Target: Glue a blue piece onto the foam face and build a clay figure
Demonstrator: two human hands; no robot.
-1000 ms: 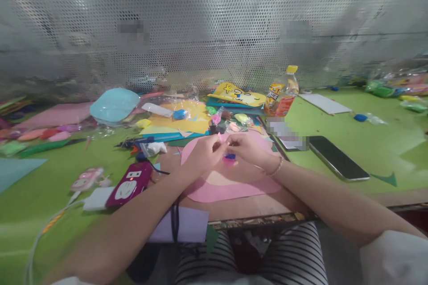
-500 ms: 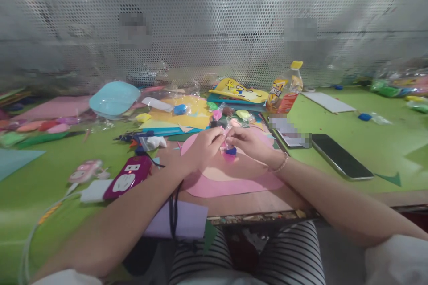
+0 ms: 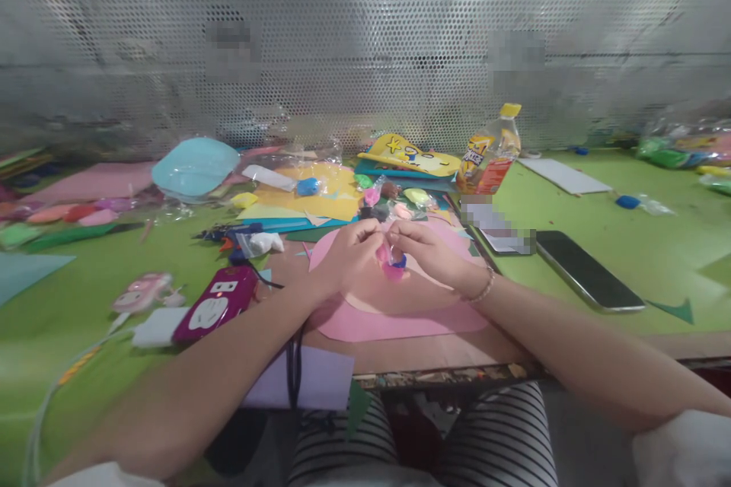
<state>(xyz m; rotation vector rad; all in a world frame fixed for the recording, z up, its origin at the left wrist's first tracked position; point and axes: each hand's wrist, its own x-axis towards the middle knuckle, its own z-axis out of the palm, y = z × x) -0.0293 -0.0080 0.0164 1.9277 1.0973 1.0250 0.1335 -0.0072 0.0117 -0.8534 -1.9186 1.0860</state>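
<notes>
Fingertips of my left hand [image 3: 355, 249] and my right hand [image 3: 421, 247] come close together over the middle of the table, both pinching. Between them is a small clear plastic wrapper [image 3: 388, 251] with pink in it; its exact contents are hard to make out. Just below the fingers shows a dark blue lump [image 3: 400, 261] beside a bright pink piece [image 3: 393, 272]. Under the hands lies a peach paper shape [image 3: 394, 297] on a larger pink paper shape [image 3: 365, 327].
Wrapped clay lumps, such as a light yellow one [image 3: 416, 196], sit beyond the hands. A phone [image 3: 588, 270] and a bottle [image 3: 502, 152] are at right. A purple power bank [image 3: 217, 304] with a cable, a glue gun [image 3: 228, 236] and a light blue plate [image 3: 196, 167] are at left.
The plastic wrapper and pink piece between my fingers have shifted slightly, showing more pink below. Both hands stay in nearly the same place; the view has moved a little.
</notes>
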